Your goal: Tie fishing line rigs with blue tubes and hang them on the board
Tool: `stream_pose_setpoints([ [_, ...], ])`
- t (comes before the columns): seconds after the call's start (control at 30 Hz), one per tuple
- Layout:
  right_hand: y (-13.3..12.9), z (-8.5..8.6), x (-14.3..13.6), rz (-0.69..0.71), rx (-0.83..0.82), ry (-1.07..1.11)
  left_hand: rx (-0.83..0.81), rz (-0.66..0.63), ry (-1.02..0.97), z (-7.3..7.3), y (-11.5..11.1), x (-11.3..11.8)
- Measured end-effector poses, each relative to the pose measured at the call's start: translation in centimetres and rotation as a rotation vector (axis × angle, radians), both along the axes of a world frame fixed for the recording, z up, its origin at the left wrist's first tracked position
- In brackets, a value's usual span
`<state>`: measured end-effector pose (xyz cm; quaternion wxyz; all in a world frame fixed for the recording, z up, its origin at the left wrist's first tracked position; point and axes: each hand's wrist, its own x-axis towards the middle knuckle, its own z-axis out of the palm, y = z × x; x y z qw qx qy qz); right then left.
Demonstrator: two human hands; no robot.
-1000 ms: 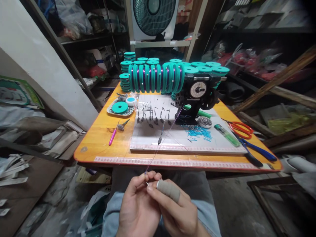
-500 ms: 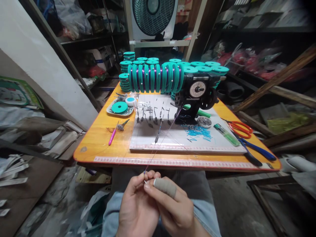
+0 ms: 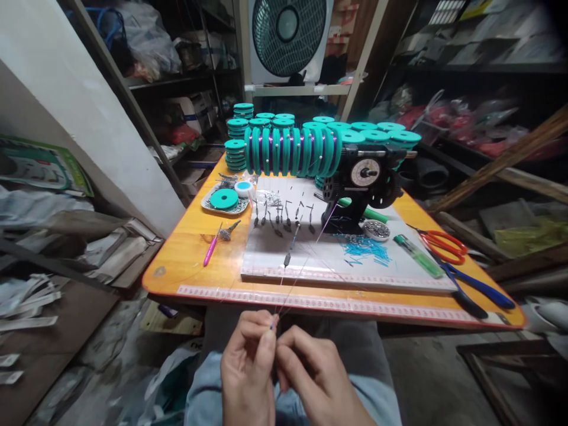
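Note:
My left hand (image 3: 251, 361) is closed in a pinch on a thin line with a small blue piece (image 3: 271, 326) at the fingertips, below the table's front edge. Close beside it, my right hand (image 3: 313, 367) has its thumb and fingers drawn together; what they hold, if anything, is too small to make out. Thin threads run from the hands up over the white board (image 3: 266, 260). A dark weight (image 3: 287, 259) lies on the board near the threads. Behind it, green spools (image 3: 293, 152) wound with purple line are lined up on a black winding device (image 3: 344, 207).
On the orange table (image 3: 177, 254) are a tray (image 3: 206, 204) with a green disc, a pink tool (image 3: 210, 251), blue pieces (image 3: 366, 248), a dish of metal bits (image 3: 376, 229), red-handled scissors (image 3: 446, 245) and blue-handled pliers (image 3: 481, 287). A fan (image 3: 287, 35) stands behind.
The view has shifted, so the table appears lower and further right. My left fingers have curled over the line, and my right hand has turned, its wrapped finger no longer showing.

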<state>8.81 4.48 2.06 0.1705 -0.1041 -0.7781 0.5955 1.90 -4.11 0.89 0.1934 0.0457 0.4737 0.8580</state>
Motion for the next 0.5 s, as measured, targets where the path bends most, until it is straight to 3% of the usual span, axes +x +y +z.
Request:
stream_pose_setpoints([
  [0.17,0.1,1.4,-0.9,-0.006,0.197,0.128,-0.046,-0.008,0.060,-0.8,-0.7,-0.4],
  [0.3,0.1,1.6,-1.5,0.026,0.284,0.138,-0.061,0.024,0.128,-1.2,-1.1,-1.0],
  [0.37,0.1,1.3,-1.5,0.032,0.356,0.152,-0.069,0.029,0.147,-1.0,-1.0,-1.0],
  [0.5,-0.5,0.7,-1.7,0.023,0.490,0.223,-0.086,0.166,0.079,0.2,-0.3,-0.3],
])
